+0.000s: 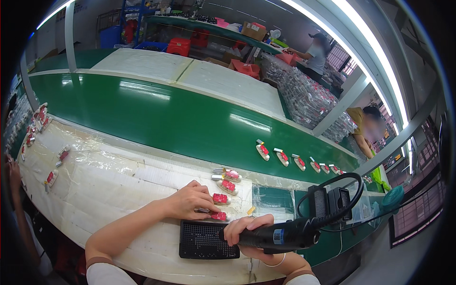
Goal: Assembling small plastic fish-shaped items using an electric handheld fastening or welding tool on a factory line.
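My right hand [249, 231] is wrapped around a black electric screwdriver [282, 236], held nearly level with its cable end to the right. Its tip is hidden by the fingers. My left hand [187, 202] has its fingers closed on a small red-and-white part [219, 216] with a silvery end, lying on the covered bench. Just beyond it lies another red-and-white part [221, 198], and further up sit two more, one of them [228, 186] tilted. Below both hands is a black perforated tray [202, 241] with tiny light specks near its front edge.
A green conveyor belt [190, 118] runs behind the bench, carrying a row of similar parts [281, 157]. More parts [51, 178] lie at the left. Black holders [327, 204] and a green fan [393, 197] stand right. A co-worker [363, 126] leans at the belt; another person's arm [16, 185] shows left.
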Motion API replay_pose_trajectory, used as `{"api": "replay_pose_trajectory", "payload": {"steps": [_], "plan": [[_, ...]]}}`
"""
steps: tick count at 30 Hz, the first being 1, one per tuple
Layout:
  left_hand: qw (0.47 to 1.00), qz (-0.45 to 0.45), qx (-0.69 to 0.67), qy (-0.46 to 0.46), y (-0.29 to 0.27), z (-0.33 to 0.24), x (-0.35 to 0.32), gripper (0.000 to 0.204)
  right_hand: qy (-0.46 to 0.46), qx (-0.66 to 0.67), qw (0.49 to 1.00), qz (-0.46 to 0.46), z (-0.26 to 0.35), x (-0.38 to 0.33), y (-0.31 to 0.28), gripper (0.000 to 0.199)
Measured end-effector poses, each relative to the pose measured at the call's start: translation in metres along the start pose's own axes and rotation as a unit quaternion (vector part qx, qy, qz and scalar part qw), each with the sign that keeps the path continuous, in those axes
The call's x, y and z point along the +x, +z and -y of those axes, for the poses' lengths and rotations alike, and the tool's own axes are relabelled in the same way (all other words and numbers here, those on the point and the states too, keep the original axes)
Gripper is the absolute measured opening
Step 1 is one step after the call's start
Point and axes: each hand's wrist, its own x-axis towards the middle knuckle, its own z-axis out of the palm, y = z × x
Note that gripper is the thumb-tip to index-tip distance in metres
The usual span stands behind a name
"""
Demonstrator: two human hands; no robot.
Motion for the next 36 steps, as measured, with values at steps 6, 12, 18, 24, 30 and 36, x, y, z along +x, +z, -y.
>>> {"api": "replay_pose_trajectory", "payload": {"steps": [6, 12, 18, 24, 30, 36], "plan": [[1.0, -0.001, 0.008, 0.012, 0.002, 0.0, 0.0, 0.027, 0.011, 0.01, 1.0, -0.008, 0.0, -0.002, 0.0, 0.069], [1.0, -0.013, 0.008, 0.017, 0.005, -0.001, -0.001, 0.023, -0.012, -0.005, 1.0, -0.017, -0.002, -0.003, 0.002, 0.069], [1.0, -0.012, 0.015, 0.014, 0.004, -0.001, -0.001, 0.022, -0.024, -0.003, 0.999, -0.025, -0.005, -0.003, 0.001, 0.07], [1.0, -0.015, 0.001, 0.01, 0.005, -0.003, -0.003, 0.023, 0.001, 0.0, 1.0, -0.027, 0.001, -0.003, 0.004, 0.069], [0.999, -0.021, -0.007, 0.024, 0.009, 0.001, -0.005, 0.022, -0.034, 0.104, 0.994, -0.003, -0.009, 0.001, -0.001, 0.076], [0.998, -0.035, -0.006, 0.043, 0.007, 0.01, 0.001, 0.021, 0.023, -0.057, 0.997, -0.039, 0.013, 0.018, 0.007, 0.078]]}}
